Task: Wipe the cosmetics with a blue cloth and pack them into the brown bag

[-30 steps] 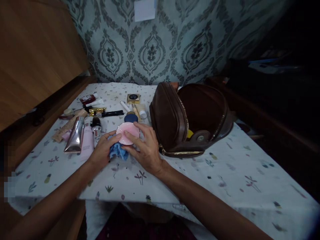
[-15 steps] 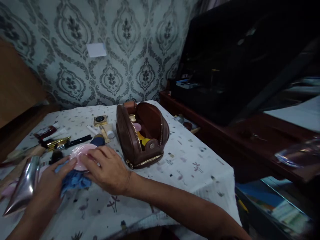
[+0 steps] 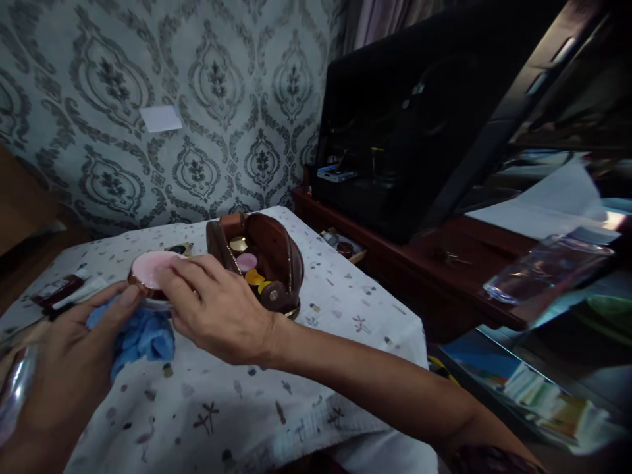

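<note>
pink compact sits pinched between both my hands, raised a little off the bench and tipped so its round lid faces up and toward me. my right hand lies over its near-right side, fingers spread and curled onto the rim, thumb underneath where i cannot see it. my left hand comes in from the other side, thumb tip pressed on the left edge of the lid, the rest of that hand closed around a bunched blue cloth that hangs just below the compact. being round, it has no long axis to speak of; what counts is that it lies at the fingertips of both hands, the right one covering more of it. just past my right knuckles, to the right of the compact, stands the brown pouch with its mouth unzipped and facing me, small round things visible inside. beyond my left thumb a dark red tube lies on the bench. something shiny sits under my left wrist, too blurred to name.
</note>
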The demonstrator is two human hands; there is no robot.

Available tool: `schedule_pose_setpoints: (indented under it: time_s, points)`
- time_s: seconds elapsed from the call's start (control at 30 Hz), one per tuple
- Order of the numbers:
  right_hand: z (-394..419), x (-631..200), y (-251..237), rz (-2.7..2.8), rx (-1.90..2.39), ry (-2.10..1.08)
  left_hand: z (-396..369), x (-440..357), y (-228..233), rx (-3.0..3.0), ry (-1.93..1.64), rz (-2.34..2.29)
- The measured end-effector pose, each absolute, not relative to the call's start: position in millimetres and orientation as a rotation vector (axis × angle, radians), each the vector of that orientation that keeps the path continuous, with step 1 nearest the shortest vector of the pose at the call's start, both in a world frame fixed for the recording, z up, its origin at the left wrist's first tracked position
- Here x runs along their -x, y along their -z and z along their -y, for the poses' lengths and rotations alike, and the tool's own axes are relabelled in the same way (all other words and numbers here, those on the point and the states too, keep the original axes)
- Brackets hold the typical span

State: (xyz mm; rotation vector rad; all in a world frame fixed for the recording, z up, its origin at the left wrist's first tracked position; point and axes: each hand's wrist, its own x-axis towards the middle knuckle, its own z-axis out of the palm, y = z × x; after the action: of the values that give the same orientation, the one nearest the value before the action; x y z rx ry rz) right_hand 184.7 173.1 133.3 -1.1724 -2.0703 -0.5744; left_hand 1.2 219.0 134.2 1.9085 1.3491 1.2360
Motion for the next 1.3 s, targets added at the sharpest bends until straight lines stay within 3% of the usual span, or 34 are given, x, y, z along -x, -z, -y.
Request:
schedule_pose_setpoints:
  time_s: [0.17, 0.37, 0.6, 0.97, 1.3]
  points:
    - [-169.2, -200.1, -137.3, 1.982, 1.244, 0.487, -208.8, -34.6, -149.9, -1.584, -1.146, -1.244]
    - [-182.3, -234.3, -137.3, 1.791, 1.313, 0.166, -219.4, -57.4, -154.4, -2.142, -1.093, -1.008]
    - [-196.8, -266.4, -147.1, 1.543, 1.504, -0.018, -226.7, -79.5, -121.9, -3.069, -1.076, -0.727]
    - [-222.0, -288.1, -142.0, 1.420, 1.623, -0.202, -227.7, -81.5, -117.2, -3.194, -0.939, -0.711]
    - [-222.8, -283.0, -147.5, 1.744, 2.143, 0.148, -237.7, -72.3, -96.7, -3.009, -1.245, -0.556]
